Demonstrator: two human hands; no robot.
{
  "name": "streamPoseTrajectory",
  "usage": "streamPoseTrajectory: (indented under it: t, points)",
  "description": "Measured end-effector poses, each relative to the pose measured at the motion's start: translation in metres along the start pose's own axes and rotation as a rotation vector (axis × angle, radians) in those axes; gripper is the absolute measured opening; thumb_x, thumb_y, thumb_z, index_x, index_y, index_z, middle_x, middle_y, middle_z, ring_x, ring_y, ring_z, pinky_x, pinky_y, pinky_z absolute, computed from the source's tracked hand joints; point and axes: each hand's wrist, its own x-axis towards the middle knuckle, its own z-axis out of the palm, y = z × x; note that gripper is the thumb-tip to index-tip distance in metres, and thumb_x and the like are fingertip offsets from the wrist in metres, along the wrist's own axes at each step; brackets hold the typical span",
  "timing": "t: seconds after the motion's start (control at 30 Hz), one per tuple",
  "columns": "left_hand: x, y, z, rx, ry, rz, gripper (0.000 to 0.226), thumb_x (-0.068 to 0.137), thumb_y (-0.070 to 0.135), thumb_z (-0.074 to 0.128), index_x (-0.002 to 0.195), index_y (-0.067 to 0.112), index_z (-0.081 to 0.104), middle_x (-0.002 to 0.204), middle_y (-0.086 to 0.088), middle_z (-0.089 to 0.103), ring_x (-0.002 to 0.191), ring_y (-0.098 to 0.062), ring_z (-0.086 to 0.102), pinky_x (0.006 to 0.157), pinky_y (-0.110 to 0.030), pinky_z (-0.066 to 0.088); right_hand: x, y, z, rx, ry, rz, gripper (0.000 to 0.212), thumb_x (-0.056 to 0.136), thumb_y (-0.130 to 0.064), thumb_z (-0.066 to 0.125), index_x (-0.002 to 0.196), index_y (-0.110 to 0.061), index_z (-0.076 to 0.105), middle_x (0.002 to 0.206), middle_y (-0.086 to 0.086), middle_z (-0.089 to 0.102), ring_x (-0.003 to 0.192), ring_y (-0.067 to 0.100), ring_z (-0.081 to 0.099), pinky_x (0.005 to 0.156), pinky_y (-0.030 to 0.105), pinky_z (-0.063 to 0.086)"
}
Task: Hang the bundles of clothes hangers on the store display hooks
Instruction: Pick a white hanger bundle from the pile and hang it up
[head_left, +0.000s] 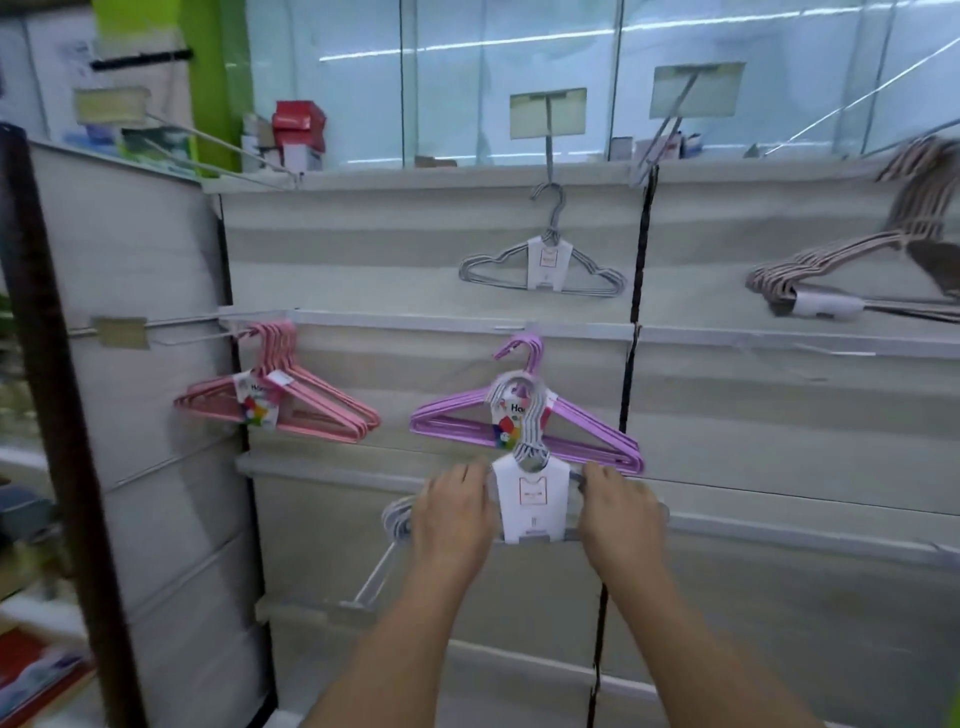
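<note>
I hold a bundle of grey-white hangers (529, 506) with a white card sleeve in front of the display wall. My left hand (454, 512) grips its left shoulder and my right hand (621, 514) grips its right shoulder. Its striped hook top (522, 410) overlaps the purple bundle (582, 431), which hangs behind it. A pink bundle (291, 400) hangs on a hook at the left. A grey bundle (543, 260) hangs from the upper middle hook (549, 150). At the far right hangs a beige-pink bundle (852, 260), blurred.
An empty display hook (374, 577) juts out low, left of my left arm. Another hook with a price tag (696, 96) sticks out at the upper right. A dark post (57, 415) and side panel stand at the left. Boxes (298, 132) sit on top of the wall.
</note>
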Motion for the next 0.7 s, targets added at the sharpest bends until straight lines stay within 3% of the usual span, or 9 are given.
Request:
streamPoseTrajectory:
  t: [0.07, 0.23, 0.33, 0.4, 0.57, 0.7]
  points:
    - [0.021, -0.001, -0.009, 0.010, 0.171, 0.130, 0.036, 0.072, 0.020, 0.043, 0.096, 0.016, 0.070, 0.072, 0.004, 0.066, 0.062, -0.017, 0.062, 0.064, -0.028, 0.041, 0.014, -0.001, -0.014, -0.002, 0.105, 0.041, 0.020, 0.096, -0.015, 0.038, 0.110, -0.018, 0.052, 0.108, 0.002, 0.061, 0.102, 0.027, 0.056, 0.080, 0.034, 0.040]
    - [0.079, 0.007, -0.034, -0.076, 0.356, 0.260, 0.033, 0.079, 0.014, 0.046, 0.109, 0.020, 0.057, 0.081, 0.002, 0.066, 0.070, -0.021, 0.061, 0.074, -0.031, 0.042, 0.052, -0.004, -0.044, 0.149, 0.415, 0.081, 0.005, 0.091, -0.006, 0.053, 0.091, -0.006, 0.058, 0.082, 0.018, 0.061, 0.074, 0.037, 0.056, 0.062, 0.035, 0.029]
    - [0.113, 0.014, -0.046, -0.096, 0.431, 0.274, 0.029, 0.083, 0.013, 0.048, 0.106, 0.020, 0.065, 0.088, 0.001, 0.070, 0.076, -0.021, 0.065, 0.087, -0.036, 0.046, 0.079, -0.005, -0.065, 0.116, 0.484, 0.082, 0.014, 0.097, -0.012, 0.044, 0.100, -0.006, 0.057, 0.091, 0.016, 0.061, 0.083, 0.036, 0.055, 0.065, 0.034, 0.027]
    - [0.135, 0.017, -0.047, -0.086, 0.472, 0.250, 0.033, 0.079, 0.007, 0.061, 0.107, 0.022, 0.068, 0.095, 0.001, 0.070, 0.085, -0.021, 0.066, 0.099, -0.047, 0.040, 0.096, -0.004, -0.073, 0.099, 0.504, 0.094, 0.017, 0.098, -0.014, 0.040, 0.104, -0.008, 0.055, 0.096, 0.014, 0.061, 0.087, 0.035, 0.055, 0.066, 0.033, 0.026]
    - [0.176, 0.023, -0.036, -0.009, 0.440, 0.238, 0.047, 0.078, 0.009, 0.067, 0.124, 0.020, 0.060, 0.117, -0.001, 0.064, 0.112, -0.024, 0.059, 0.108, -0.061, 0.015, 0.139, -0.002, -0.081, 0.151, 0.515, 0.163, 0.019, 0.100, -0.019, 0.038, 0.109, -0.011, 0.053, 0.103, 0.011, 0.062, 0.093, 0.034, 0.056, 0.066, 0.032, 0.028]
    - [0.201, 0.025, -0.022, 0.081, 0.291, 0.193, 0.051, 0.089, 0.034, 0.036, 0.137, 0.021, 0.046, 0.139, -0.005, 0.052, 0.131, -0.025, 0.046, 0.110, -0.063, 0.010, 0.168, 0.000, -0.080, 0.154, 0.489, 0.195, 0.021, 0.100, -0.020, 0.036, 0.108, -0.010, 0.053, 0.102, 0.011, 0.062, 0.090, 0.033, 0.056, 0.065, 0.032, 0.029]
